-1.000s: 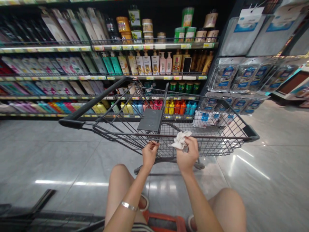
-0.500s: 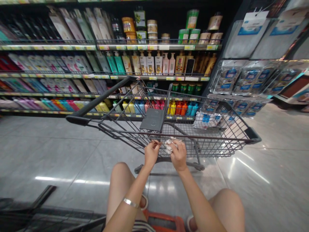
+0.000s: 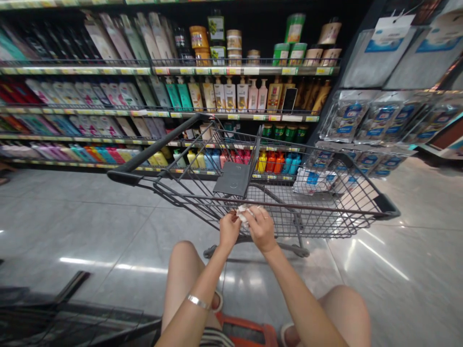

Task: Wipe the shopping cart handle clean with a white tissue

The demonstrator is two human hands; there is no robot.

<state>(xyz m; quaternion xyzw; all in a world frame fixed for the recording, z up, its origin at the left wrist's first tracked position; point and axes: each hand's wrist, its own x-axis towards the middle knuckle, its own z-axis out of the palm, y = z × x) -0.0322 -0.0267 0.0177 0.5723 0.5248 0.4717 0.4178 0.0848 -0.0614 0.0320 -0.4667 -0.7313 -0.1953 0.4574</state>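
In the head view, my right hand (image 3: 262,228) is closed on a crumpled white tissue (image 3: 243,215). Just to its left, my left hand (image 3: 229,229) has its fingers pinched on a small brown item that is too small to name. The tissue lies between the two hands, against the fingertips of the left one. Both hands are at the near side of a grey wire shopping cart (image 3: 311,212), close below its top rim. The cart's basket has a grey plastic seat flap (image 3: 232,178).
Shelves of bottles and jars (image 3: 231,115) stand behind the cart. Packaged goods (image 3: 349,115) hang at the right. My knees flank an orange frame (image 3: 248,324) below. Black metal bars (image 3: 72,289) are at the lower left.
My right hand has moved left with the tissue, bringing it against my left fingertips. The cart and shelves sit slightly further right in the view.
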